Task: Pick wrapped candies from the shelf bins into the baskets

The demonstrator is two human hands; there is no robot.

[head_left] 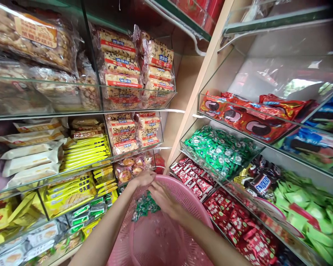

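Note:
A pink mesh basket (191, 201) sits low in front of me between two sets of shelves. My left hand (142, 179) curls over its far rim, fingers bent down; what they grip is hidden. My right hand (163, 197) reaches into the basket, fingers closed over a small heap of green wrapped candies (144, 207) that lies against the basket's inner wall.
Glass bins on the right hold green wrapped candies (219, 147), red wafer bars (192, 181), red snack bags (246, 118) and dark chocolate bars (262, 181). Left shelves carry packed biscuits (122, 66), yellow packs (84, 151) and white packs (30, 159). A pale wooden post (194, 96) divides them.

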